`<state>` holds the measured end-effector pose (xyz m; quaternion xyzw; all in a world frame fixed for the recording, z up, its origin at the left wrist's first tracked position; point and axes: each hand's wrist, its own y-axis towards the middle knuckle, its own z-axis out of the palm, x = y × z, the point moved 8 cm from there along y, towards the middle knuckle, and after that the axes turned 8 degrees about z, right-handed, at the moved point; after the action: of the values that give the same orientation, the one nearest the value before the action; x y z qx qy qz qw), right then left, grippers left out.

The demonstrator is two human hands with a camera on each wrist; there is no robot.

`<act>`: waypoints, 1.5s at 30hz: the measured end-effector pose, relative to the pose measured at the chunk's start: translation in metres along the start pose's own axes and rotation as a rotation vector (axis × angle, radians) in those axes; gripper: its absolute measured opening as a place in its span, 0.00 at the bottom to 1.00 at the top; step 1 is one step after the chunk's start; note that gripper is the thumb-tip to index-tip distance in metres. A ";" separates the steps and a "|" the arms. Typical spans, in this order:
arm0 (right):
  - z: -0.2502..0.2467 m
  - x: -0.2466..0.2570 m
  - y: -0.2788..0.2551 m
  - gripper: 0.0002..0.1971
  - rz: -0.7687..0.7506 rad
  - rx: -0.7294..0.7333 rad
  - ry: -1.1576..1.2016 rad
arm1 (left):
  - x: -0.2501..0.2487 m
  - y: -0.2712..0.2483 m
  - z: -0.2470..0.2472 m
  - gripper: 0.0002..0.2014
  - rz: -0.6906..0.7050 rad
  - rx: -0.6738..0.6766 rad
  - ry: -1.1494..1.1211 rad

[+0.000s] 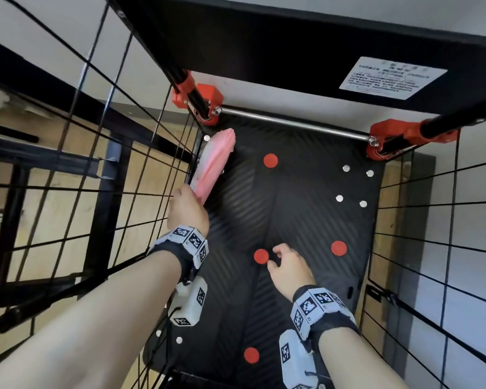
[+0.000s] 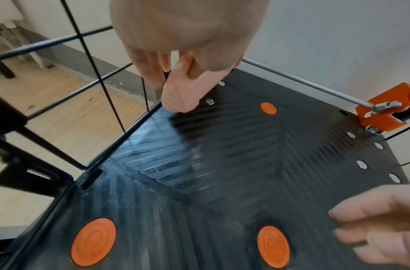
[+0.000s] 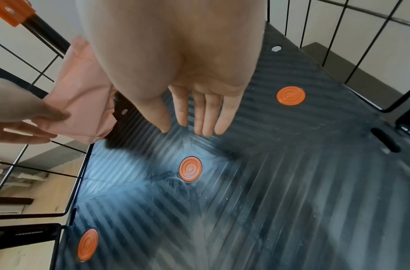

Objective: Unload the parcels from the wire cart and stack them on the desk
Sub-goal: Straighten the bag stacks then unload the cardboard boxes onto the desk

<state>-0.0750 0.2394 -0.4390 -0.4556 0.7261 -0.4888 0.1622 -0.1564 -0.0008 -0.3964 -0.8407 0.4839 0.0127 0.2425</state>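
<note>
A soft pink parcel [image 1: 216, 161] stands on edge against the left wire wall inside the cart. My left hand [image 1: 187, 204] pinches its near end, thumb on one face and fingers on the other; the same parcel [image 2: 183, 95] shows under the fingers in the left wrist view and at the left of the right wrist view as the pink parcel [image 3: 83, 98]. My right hand [image 1: 288, 266] hovers open above the cart's black ribbed floor [image 1: 292, 214], fingers [image 3: 206, 117] straight and holding nothing. No other parcel shows in the cart.
Black wire walls [image 1: 101, 169] enclose the cart on left and right. Orange brackets [image 1: 205, 98] and a metal rod [image 1: 292, 124] cross the far end under a black panel [image 1: 264, 46]. Orange discs [image 1: 270, 160] dot the floor. Wooden flooring lies outside.
</note>
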 end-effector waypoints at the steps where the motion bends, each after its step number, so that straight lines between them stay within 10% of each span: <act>1: 0.000 0.000 -0.005 0.18 0.004 0.004 -0.003 | -0.001 -0.004 -0.005 0.08 0.000 0.010 -0.004; 23: -0.082 0.039 -0.291 0.18 -0.007 -0.277 -0.028 | -0.044 -0.222 -0.225 0.10 0.379 0.109 -0.058; 35: -0.044 0.065 -0.532 0.15 -0.119 -0.469 -0.024 | 0.056 -0.367 -0.418 0.06 0.535 -0.067 -0.117; 45: 0.000 0.134 -0.602 0.13 -0.295 -0.449 -0.151 | 0.173 -0.428 -0.511 0.03 0.375 -0.270 -0.156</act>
<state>0.1569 0.0653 0.1057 -0.6160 0.7278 -0.2989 0.0378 0.1776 -0.1781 0.1789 -0.7576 0.6051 0.1869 0.1581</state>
